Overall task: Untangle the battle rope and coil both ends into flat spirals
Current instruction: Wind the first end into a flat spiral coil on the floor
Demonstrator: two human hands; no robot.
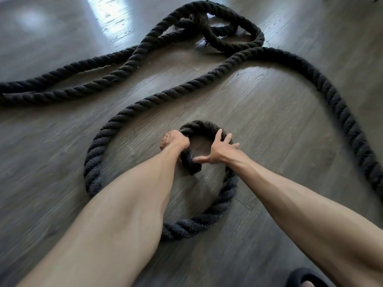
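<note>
The rope point(178, 89) lay on the floor point(269, 121), and only the first small turn of one spiral was begun, at the centre of the frame. The left hand point(175, 141) gripped this turn with curled fingers; the right hand point(221, 153) pressed it with spread fingers. The tangle point(199, 21) at upper centre remained. The second end was hard to make out, and the rope was cut off at the left edge.
</note>
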